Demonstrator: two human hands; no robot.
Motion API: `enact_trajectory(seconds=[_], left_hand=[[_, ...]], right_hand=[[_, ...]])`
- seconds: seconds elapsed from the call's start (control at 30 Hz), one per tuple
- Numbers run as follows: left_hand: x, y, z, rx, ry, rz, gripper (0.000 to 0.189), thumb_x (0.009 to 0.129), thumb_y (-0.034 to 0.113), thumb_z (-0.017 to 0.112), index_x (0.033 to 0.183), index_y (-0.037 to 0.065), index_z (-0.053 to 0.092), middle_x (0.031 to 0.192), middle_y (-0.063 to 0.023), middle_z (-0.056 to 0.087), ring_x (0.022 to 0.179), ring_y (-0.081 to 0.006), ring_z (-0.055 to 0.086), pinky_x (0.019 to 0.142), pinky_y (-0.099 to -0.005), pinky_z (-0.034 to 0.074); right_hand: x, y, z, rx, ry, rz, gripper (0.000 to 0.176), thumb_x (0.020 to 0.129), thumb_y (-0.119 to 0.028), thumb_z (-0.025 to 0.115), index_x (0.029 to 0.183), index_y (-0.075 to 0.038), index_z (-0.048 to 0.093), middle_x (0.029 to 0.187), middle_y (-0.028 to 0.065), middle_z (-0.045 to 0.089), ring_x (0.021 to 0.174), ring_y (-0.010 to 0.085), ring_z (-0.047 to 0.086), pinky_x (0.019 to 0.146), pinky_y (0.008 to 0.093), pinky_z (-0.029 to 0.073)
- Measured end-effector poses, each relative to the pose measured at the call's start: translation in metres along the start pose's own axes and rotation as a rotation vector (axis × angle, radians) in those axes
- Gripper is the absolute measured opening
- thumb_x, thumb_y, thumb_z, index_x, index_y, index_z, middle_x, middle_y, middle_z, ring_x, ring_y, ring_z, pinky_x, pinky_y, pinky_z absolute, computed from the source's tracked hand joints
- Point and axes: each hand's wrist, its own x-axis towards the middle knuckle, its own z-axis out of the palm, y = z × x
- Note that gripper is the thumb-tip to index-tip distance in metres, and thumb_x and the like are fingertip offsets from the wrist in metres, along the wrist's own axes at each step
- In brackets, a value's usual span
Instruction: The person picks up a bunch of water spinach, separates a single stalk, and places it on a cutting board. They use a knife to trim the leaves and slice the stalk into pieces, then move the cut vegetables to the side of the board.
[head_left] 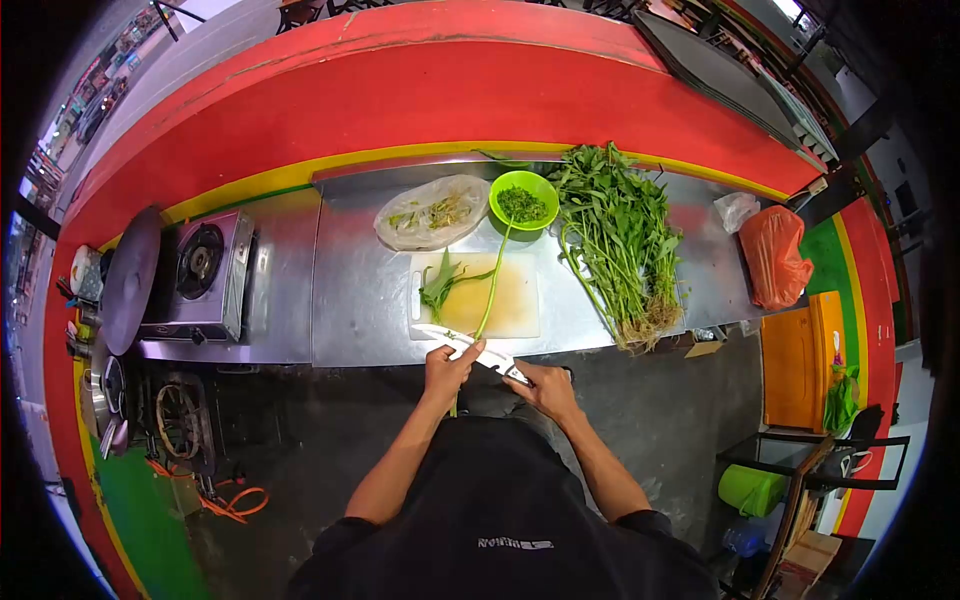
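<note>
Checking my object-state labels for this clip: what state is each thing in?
Knife: unsheathed, in the right hand
Stalk: held in the left hand
Green bowl: upright, holding chopped greens
Leafy bunch: roots still attached
Cutting board: lying flat, stained yellow
Clear bag: lying down, plant scraps showing
Stove: no visible flame
Red bag: bulging, closure unclear

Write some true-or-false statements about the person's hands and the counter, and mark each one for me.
1. The right hand grips the knife. True.
2. The left hand is empty. False: the left hand holds a green stem.
3. The green bowl contains chopped greens. True.
4. The stove stands right of the cutting board. False: the stove is to its left.
</note>
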Motion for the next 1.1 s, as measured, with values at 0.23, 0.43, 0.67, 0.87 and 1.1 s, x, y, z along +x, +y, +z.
enact_trajectory(seconds=[0.23, 0.43, 0.67, 0.87, 1.1], left_hand=[[0.001, 0.001, 0.002, -0.033, -0.007, 0.010, 0.023, 0.084, 0.021, 0.080, 0.075, 0.007, 0.064, 0.059, 0.0079, 0.049, 0.045, -0.0007, 0.034, 0.041, -0.0221, 0.020], [0.001, -0.001, 0.002, -0.009, 0.027, 0.003, 0.024, 0.084, 0.023, 0.080, 0.075, 0.007, 0.065, 0.059, 0.0082, 0.049, 0.045, -0.0005, 0.033, 0.041, -0.0222, 0.020], [0.001, -0.001, 0.005, -0.037, 0.072, 0.036, 0.023, 0.083, 0.022, 0.080, 0.074, 0.008, 0.065, 0.058, 0.0087, 0.048, 0.045, -0.0006, 0.033, 0.041, -0.0222, 0.020], [-0.001, 0.001, 0.009, -0.056, 0.114, 0.049, 0.022, 0.083, 0.020, 0.081, 0.073, 0.007, 0.066, 0.057, 0.0091, 0.047, 0.045, -0.0006, 0.033, 0.041, -0.0225, 0.020], [-0.006, 0.007, 0.013, -0.035, 0.130, 0.059, 0.017, 0.083, 0.019, 0.080, 0.082, 0.004, 0.072, 0.059, 0.0091, 0.050, 0.047, -0.0006, 0.035, 0.043, -0.0219, 0.021]], right_hand=[[0.002, -0.003, -0.001, -0.025, -0.005, -0.001, 0.035, 0.084, -0.037, 0.074, 0.106, -0.010, 0.071, 0.073, 0.0125, 0.069, 0.063, 0.0318, 0.067, 0.056, 0.0414, 0.052], [0.003, -0.002, -0.001, -0.011, 0.001, -0.003, 0.036, 0.083, -0.038, 0.074, 0.105, -0.009, 0.072, 0.073, 0.0125, 0.069, 0.062, 0.0313, 0.067, 0.055, 0.0410, 0.052], [0.007, -0.005, -0.002, -0.002, 0.000, -0.004, 0.036, 0.083, -0.038, 0.074, 0.104, -0.009, 0.073, 0.074, 0.0124, 0.069, 0.061, 0.0309, 0.066, 0.054, 0.0402, 0.051], [0.007, 0.000, 0.003, 0.006, 0.023, -0.015, 0.036, 0.082, -0.038, 0.075, 0.105, -0.009, 0.073, 0.077, 0.0117, 0.071, 0.062, 0.0307, 0.067, 0.055, 0.0397, 0.052], [0.008, -0.001, 0.001, -0.023, 0.004, -0.014, 0.037, 0.082, -0.038, 0.075, 0.105, -0.009, 0.073, 0.079, 0.0115, 0.071, 0.063, 0.0302, 0.067, 0.055, 0.0396, 0.052]])
